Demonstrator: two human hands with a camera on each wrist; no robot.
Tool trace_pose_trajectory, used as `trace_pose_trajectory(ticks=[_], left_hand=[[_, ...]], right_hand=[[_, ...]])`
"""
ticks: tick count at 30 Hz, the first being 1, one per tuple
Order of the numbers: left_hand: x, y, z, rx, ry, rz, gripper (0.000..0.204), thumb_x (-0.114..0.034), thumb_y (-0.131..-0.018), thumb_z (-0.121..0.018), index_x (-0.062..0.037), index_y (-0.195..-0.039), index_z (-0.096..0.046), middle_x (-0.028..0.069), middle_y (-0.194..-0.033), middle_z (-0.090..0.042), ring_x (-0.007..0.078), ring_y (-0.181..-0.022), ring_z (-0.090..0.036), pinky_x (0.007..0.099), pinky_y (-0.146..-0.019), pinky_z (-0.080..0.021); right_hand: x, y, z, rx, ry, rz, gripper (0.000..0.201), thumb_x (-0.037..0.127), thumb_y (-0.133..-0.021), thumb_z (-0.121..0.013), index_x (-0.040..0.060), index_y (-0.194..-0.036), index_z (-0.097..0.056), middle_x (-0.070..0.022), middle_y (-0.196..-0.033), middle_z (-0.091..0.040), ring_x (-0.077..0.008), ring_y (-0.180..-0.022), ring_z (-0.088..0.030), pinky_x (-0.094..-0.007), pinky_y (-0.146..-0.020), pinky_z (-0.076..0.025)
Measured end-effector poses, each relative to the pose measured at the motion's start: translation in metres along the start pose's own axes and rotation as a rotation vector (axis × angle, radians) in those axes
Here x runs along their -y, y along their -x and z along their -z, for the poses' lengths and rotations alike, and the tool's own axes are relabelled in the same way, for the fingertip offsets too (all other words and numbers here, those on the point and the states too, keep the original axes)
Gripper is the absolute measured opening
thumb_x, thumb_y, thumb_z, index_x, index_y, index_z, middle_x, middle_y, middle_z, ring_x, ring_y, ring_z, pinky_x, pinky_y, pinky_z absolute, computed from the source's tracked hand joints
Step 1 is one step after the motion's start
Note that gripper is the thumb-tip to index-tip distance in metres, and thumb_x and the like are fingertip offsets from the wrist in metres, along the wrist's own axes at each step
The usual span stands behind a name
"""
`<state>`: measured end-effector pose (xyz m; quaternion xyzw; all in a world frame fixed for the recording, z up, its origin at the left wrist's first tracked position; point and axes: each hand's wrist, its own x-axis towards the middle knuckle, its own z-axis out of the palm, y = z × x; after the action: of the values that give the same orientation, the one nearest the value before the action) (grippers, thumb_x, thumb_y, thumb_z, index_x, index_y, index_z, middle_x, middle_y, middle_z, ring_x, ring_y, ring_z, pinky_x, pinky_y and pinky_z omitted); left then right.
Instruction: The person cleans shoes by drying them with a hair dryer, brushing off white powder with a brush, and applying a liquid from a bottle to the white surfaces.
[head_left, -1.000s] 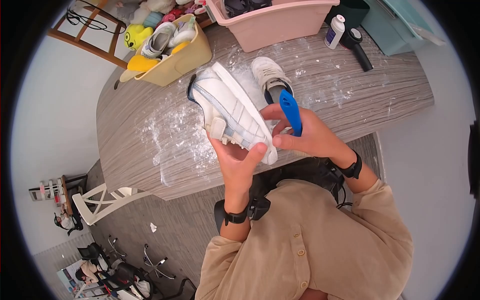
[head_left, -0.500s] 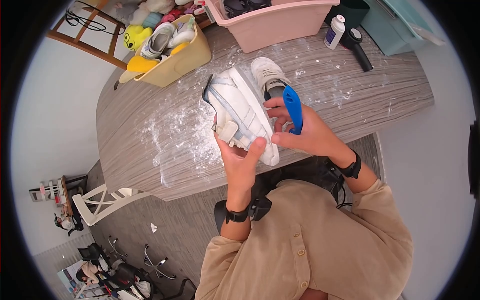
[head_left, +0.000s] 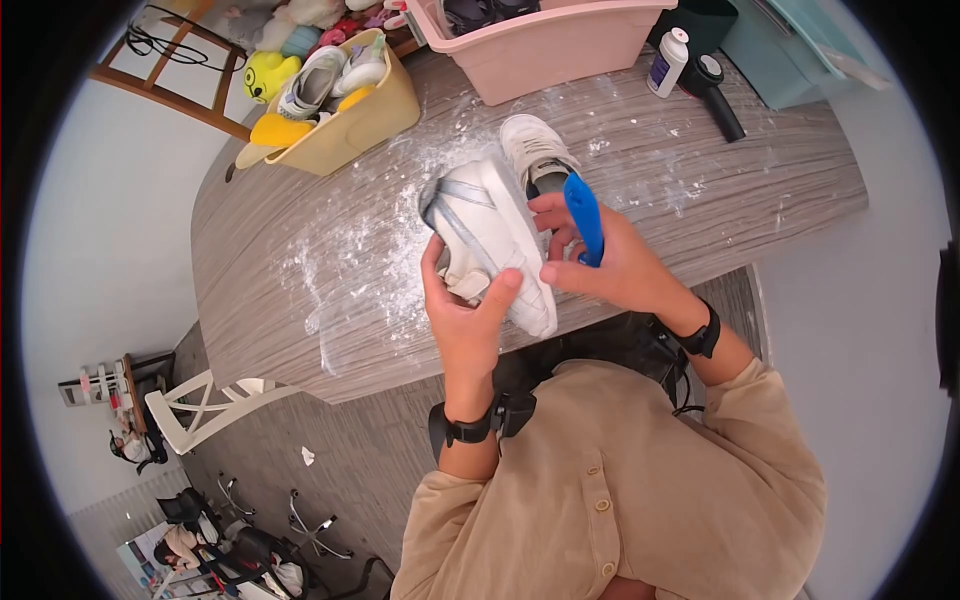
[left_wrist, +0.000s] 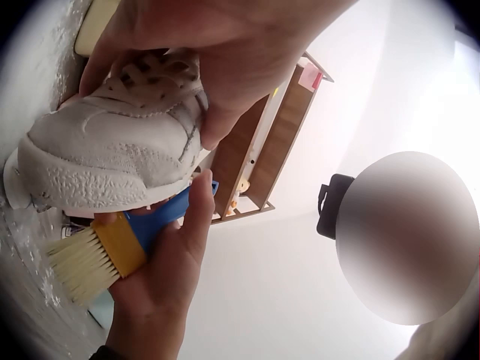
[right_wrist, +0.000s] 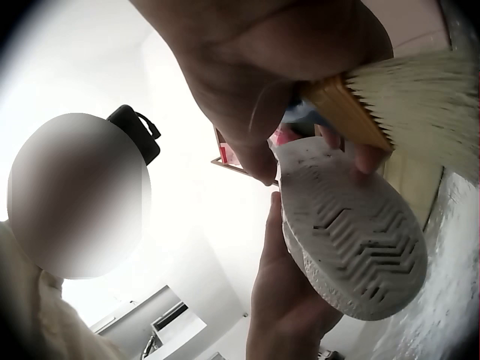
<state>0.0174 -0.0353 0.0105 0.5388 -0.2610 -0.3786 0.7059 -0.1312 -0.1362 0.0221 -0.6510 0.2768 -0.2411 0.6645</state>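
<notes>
A white shoe with grey stripes (head_left: pixel 485 225) is held up over the table by my left hand (head_left: pixel 468 315), thumb on its side and fingers at the opening. My right hand (head_left: pixel 620 262) grips a brush by its blue handle (head_left: pixel 584 218), close beside the sole. In the left wrist view the pale bristles (left_wrist: pixel 84 266) and yellow ferrule (left_wrist: pixel 120 246) lie below the shoe's toe (left_wrist: pixel 90 157). The right wrist view shows the patterned sole (right_wrist: pixel 360 232) with right fingertips touching it. A second white shoe (head_left: pixel 537 150) rests on the table behind.
White powder marks the wooden table (head_left: pixel 260 240). A yellow bin (head_left: pixel 352 130) with shoes stands back left, a pink bin (head_left: pixel 550 60) behind. A white bottle (head_left: pixel 668 62), a black handled device (head_left: pixel 718 98) and a teal bin (head_left: pixel 780 60) are back right.
The held shoe has turned and its heel end has come down and toward the right. My left fingers have shifted on it. The right hand and brush have barely moved.
</notes>
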Motion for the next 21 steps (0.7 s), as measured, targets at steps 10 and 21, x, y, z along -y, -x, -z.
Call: trace_pose_trajectory(ticks=[10,21], left_hand=[[0.007,0.003,0.003,0.0,-0.082,-0.027,0.08,-0.014,-0.07,-0.081,0.0064,-0.131,-0.033,0.0185,-0.119,-0.051,0.022,-0.107,-0.054,0.0322,-0.091,-0.045],[-0.004,-0.009,0.018,0.164,-0.018,-0.041,0.081,-0.015,-0.07,-0.079,0.0039,-0.133,-0.033,0.0155,-0.12,-0.051,0.0226,-0.112,-0.05,0.0352,-0.096,-0.041]], right_hand=[[-0.003,-0.001,-0.001,-0.029,-0.046,0.034,0.061,0.018,-0.074,-0.073,0.0003,-0.126,-0.047,-0.0052,-0.098,-0.06,-0.0074,-0.076,-0.052,-0.022,-0.064,-0.043],[0.003,-0.002,-0.003,0.02,0.005,-0.002,0.06,0.011,-0.074,-0.071,0.0,-0.128,-0.045,-0.0046,-0.098,-0.06,-0.008,-0.078,-0.053,-0.023,-0.068,-0.044]])
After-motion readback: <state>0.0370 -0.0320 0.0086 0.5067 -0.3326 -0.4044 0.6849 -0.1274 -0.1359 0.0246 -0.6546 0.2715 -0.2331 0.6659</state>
